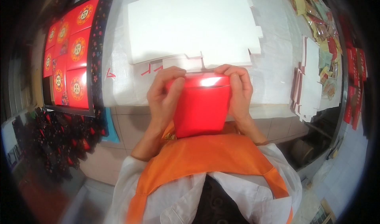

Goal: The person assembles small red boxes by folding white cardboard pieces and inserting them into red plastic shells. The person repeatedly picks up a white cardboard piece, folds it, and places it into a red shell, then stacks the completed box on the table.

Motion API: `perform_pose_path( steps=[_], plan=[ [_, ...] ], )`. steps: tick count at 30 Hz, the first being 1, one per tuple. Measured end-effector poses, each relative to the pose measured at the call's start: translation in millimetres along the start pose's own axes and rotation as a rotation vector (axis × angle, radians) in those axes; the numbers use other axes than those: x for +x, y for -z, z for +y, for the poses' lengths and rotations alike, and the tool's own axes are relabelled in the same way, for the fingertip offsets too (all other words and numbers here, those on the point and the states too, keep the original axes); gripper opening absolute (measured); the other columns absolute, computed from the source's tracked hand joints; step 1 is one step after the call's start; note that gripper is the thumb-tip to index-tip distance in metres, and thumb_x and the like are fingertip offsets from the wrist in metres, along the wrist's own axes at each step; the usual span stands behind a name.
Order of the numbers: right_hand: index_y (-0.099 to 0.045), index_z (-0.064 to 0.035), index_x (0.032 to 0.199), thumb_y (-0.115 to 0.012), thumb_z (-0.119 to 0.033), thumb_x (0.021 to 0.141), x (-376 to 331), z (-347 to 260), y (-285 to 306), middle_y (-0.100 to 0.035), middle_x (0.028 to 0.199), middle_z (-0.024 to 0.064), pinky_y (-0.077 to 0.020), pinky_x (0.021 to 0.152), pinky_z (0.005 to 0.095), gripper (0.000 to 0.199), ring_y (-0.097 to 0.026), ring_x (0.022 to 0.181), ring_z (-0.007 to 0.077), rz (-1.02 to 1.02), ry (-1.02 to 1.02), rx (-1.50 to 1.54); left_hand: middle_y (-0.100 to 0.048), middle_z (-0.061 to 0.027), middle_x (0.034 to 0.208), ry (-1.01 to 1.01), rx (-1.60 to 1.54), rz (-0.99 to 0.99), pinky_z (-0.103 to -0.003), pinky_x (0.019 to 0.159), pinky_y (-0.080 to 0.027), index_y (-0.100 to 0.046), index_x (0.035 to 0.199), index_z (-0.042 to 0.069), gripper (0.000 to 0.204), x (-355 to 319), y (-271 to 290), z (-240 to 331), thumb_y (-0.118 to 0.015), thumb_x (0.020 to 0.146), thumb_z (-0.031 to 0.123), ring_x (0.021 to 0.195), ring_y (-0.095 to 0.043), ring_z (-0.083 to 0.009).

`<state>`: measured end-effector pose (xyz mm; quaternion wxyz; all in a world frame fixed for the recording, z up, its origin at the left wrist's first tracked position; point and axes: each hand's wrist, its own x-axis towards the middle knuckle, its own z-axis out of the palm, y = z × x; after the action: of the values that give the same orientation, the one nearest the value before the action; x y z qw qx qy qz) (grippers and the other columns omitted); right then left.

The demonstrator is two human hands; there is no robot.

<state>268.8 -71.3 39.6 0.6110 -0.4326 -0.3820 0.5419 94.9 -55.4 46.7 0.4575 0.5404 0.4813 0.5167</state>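
Red box (202,111); lengthwise toward apron (206,154)

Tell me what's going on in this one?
A person in an orange apron grips a red carton by the sides of its far end, left hand and right hand opposite each other. Beyond it, flat white card sheets lie stacked on the table. A dark patterned tray of red packs sits to the left.
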Motion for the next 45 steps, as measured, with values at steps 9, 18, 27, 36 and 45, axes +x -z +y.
perform_pose_path(
  steps=[9,18,27,36,45],
  plan=[
    [-0.048,0.0001,0.093,-0.039,-0.009,0.092,-1.1,4.1,0.9,-0.055,0.099,0.0109,-0.0423,0.077,0.0248,0.013,-0.050,0.085,0.0107,-0.023,0.007,-0.012,-0.056,-0.0087,0.097,0.014,-0.076,-0.069,-0.026,0.083,-0.040,-0.057,0.091,0.000,0.014,-1.5,4.9,-2.6,-0.051,0.079,-0.004,0.091,-0.053,-0.0166],
    [-0.050,-0.0014,0.090,-0.039,-0.007,0.091,-0.8,9.3,2.8,-0.056,0.099,0.0112,-0.0423,0.078,0.0261,0.013,-0.051,0.087,0.0134,-0.023,0.068,-0.119,-0.060,-0.0109,0.097,-0.088,0.013,-0.035,-0.033,0.088,-0.040,-0.058,0.093,0.000,0.013,-4.8,8.0,-5.7,-0.050,0.084,0.005,0.097,-0.055,-0.0209],
    [-0.050,-0.0015,0.091,-0.038,-0.008,0.092,-1.0,9.2,2.6,-0.057,0.099,0.0112,-0.0433,0.076,0.0256,0.013,-0.052,0.084,0.0129,-0.022,0.050,-0.095,-0.061,-0.0104,0.096,-0.016,0.019,-0.059,-0.032,0.088,-0.040,-0.057,0.094,-0.001,0.017,-6.2,5.5,-0.1,-0.043,0.088,0.006,0.097,-0.055,-0.0218],
    [-0.050,-0.0015,0.091,-0.039,-0.011,0.092,0.1,10.3,4.3,-0.057,0.099,0.0111,-0.0441,0.075,0.0256,0.014,-0.052,0.083,0.0125,-0.032,0.076,-0.130,-0.060,-0.0119,0.099,-0.124,0.184,-0.075,-0.029,0.085,-0.042,-0.057,0.094,-0.003,0.017,-3.9,10.4,-5.0,-0.043,0.085,-0.002,0.097,-0.055,-0.0205],
    [-0.047,-0.0023,0.088,-0.033,-0.012,0.094,-1.9,12.9,4.3,-0.056,0.098,0.0124,-0.0457,0.074,0.0265,0.018,-0.053,0.084,0.0133,-0.038,0.053,-0.152,-0.058,-0.0123,0.100,-0.042,0.054,-0.132,-0.027,0.083,-0.042,-0.057,0.093,-0.002,0.020,-3.3,10.2,-3.5,-0.041,0.082,-0.008,0.095,-0.055,-0.0196]
  ],
)
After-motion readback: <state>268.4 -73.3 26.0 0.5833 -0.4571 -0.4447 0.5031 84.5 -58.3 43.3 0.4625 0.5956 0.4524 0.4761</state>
